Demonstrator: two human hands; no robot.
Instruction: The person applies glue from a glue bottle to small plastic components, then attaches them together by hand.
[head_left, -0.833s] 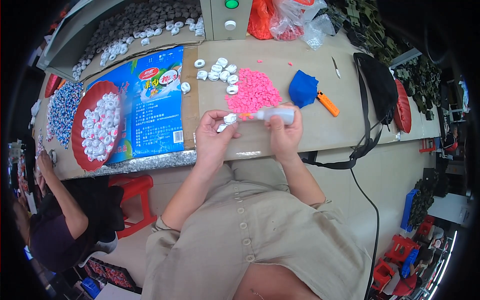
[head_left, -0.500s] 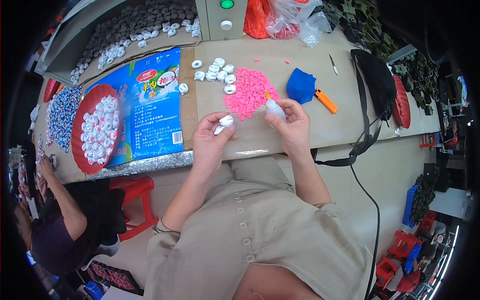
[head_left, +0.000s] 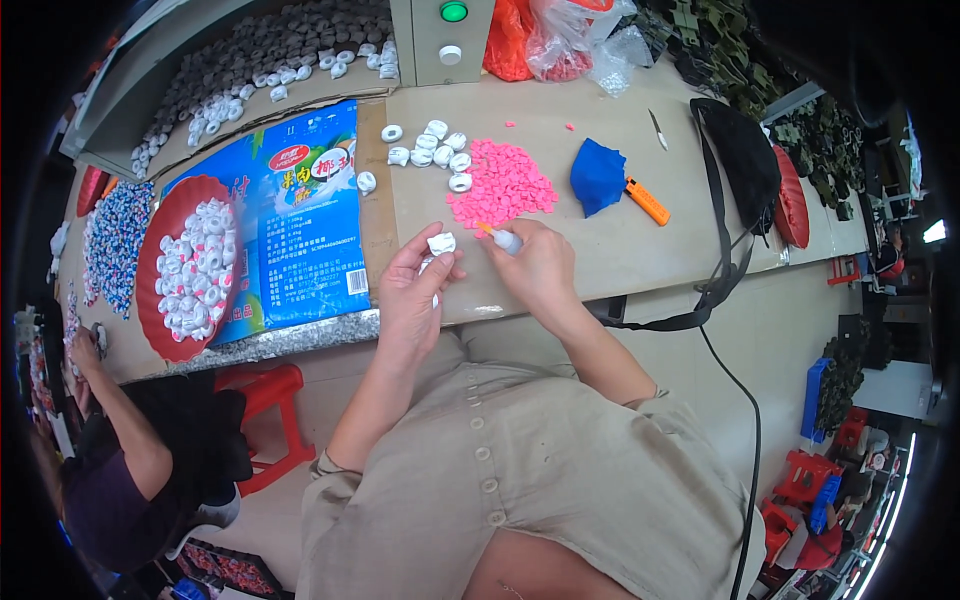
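My left hand point(head_left: 412, 300) is closed, pinching a small white ring-like piece point(head_left: 441, 243) at its fingertips; another white bit shows below it against the fingers. My right hand point(head_left: 545, 268) is wrapped round a small pale squeeze bottle point(head_left: 507, 241), tilted so that its orange tip points left toward the white piece. A small gap shows between tip and piece. Just beyond both hands lies a heap of small pink pieces point(head_left: 505, 180). A loose group of white ring-like pieces point(head_left: 422, 157) sits at the heap's left.
A red dish point(head_left: 152, 265) of white-and-pink pieces rests on a blue printed sheet point(head_left: 312, 225) to the left. At right lie a blue scrap point(head_left: 598, 175), an orange-handled tool point(head_left: 648, 202), a small knife point(head_left: 658, 130) and a black bag point(head_left: 738, 160). A co-worker point(head_left: 130, 440) works at far left.
My right hand has moved left and turned, bringing the bottle from upright to tilted, its tip near the white piece. My left hand keeps its grip, with the piece turned slightly.
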